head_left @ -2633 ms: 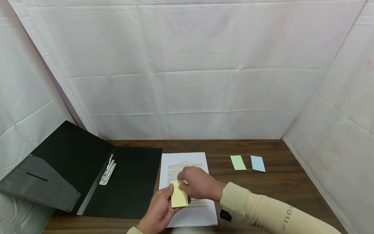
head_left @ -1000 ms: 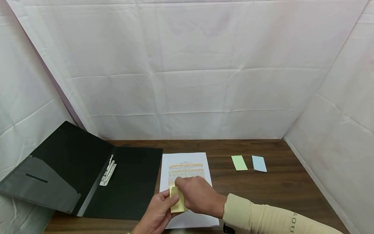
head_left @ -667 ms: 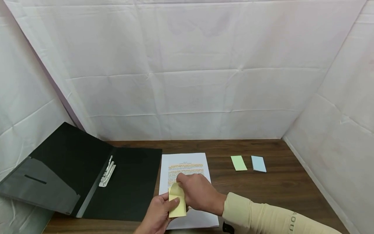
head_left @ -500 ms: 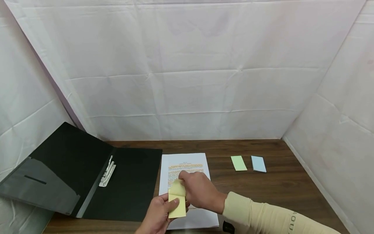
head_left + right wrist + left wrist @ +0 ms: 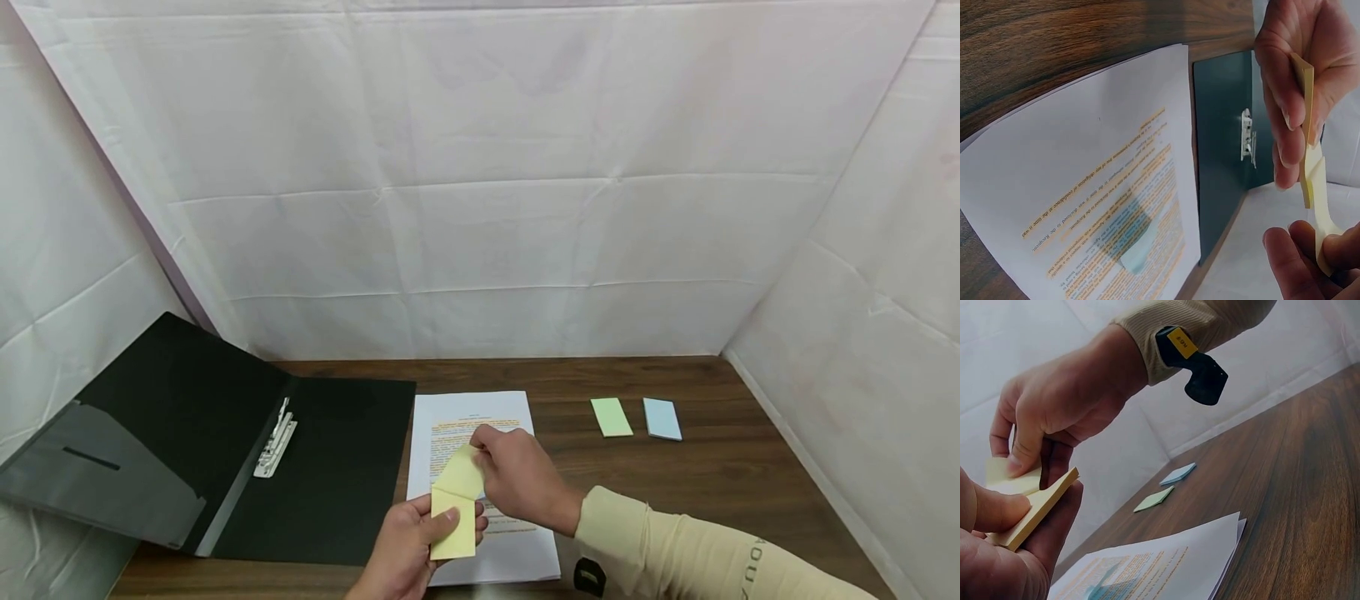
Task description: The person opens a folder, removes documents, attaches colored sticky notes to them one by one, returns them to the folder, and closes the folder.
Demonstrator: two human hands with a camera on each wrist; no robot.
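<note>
My left hand grips a yellow sticky-note pad above the near edge of a printed paper stack, thumb on top and fingers underneath. My right hand pinches the top yellow note and holds it bent up off the pad, still joined at one edge. In the left wrist view the pad sits under my thumb, with the lifted note in my right fingers. The right wrist view shows the pad edge-on and the note curling away. The page carries orange-highlighted text and a pale blue patch.
An open black folder with a metal clip lies left of the papers. A green pad and a blue pad lie at the right on the brown wooden table. White cloth walls stand behind and on both sides.
My right hand has pulled the top note up and away from the pad, so it has peeled further open. My left hand has kept hold of the pad in about the same place.
</note>
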